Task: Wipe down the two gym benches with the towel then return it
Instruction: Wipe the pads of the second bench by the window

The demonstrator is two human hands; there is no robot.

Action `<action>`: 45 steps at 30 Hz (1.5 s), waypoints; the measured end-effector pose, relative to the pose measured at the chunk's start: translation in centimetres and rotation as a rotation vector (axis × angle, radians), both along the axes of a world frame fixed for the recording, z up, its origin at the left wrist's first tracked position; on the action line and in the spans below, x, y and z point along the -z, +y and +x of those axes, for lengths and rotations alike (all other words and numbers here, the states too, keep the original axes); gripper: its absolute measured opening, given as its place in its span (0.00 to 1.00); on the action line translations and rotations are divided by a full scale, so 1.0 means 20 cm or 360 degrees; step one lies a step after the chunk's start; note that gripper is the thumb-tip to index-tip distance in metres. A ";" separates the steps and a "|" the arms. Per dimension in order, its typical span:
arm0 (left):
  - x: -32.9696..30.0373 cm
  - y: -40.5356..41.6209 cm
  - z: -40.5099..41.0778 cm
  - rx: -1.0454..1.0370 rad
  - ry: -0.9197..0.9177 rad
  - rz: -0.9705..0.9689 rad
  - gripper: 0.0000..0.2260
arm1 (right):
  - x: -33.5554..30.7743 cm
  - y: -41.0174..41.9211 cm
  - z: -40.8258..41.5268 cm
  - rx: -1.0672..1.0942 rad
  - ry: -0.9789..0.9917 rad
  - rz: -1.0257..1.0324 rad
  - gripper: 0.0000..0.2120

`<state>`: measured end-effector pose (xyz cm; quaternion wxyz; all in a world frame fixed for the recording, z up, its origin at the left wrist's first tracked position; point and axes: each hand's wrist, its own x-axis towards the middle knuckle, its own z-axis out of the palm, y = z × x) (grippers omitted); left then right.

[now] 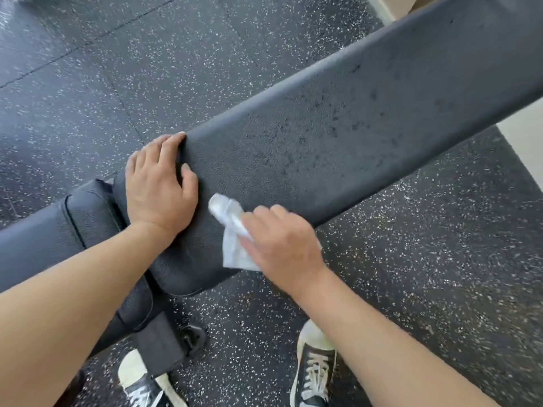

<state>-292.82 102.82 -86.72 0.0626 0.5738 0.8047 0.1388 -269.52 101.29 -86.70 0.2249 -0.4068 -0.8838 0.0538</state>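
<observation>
step: wiping bench (338,118) | left hand (160,189) flat, bracing end | right hand (282,242) grasping towel (232,230) at near edge | tip: long overlapping strokes toward far end

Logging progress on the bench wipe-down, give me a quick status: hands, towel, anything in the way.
Left hand braced flat on the bench pad. Right hand pressing the white towel on the pad's near edge. Nothing blocking the pad.

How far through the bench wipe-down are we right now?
Done: nothing can be confirmed; the long bench pad shows dark speckles further up. In hand: the right hand presses the white towel on the pad's near end, while the left hand steadies the pad's edge. Left: the rest of this pad, the seat pad, a second bench not in view, and returning the towel.
</observation>
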 end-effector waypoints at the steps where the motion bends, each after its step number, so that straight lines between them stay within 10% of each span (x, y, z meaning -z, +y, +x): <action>1: 0.00 0.00 0.00 -0.0003 -0.0001 0.0006 0.24 | 0.00 0.13 0.11 0.0195 -0.0006 0.0016 0.08; 7: 0.02 0.01 0.00 -0.0014 0.0026 -0.0012 0.24 | -0.04 0.38 0.28 0.0583 0.0031 -0.0121 0.08; 16: -0.01 0.03 0.00 -0.0025 -0.0001 -0.0051 0.27 | 0.02 -0.08 -0.21 -0.0371 0.0035 -0.0186 0.04; 25: 0.00 0.02 -0.01 -0.0001 0.0004 -0.0061 0.26 | -0.04 0.45 0.29 0.0400 0.0021 -0.0313 0.10; 33: -0.03 0.01 -0.01 -0.0021 -0.0030 -0.0120 0.27 | -0.02 0.32 -0.12 -0.0091 -0.0206 -0.0114 0.14; 45: -0.03 0.02 -0.03 -0.0018 -0.0050 -0.0184 0.27 | 0.00 1.18 -0.61 0.0235 -0.0442 -0.0375 0.18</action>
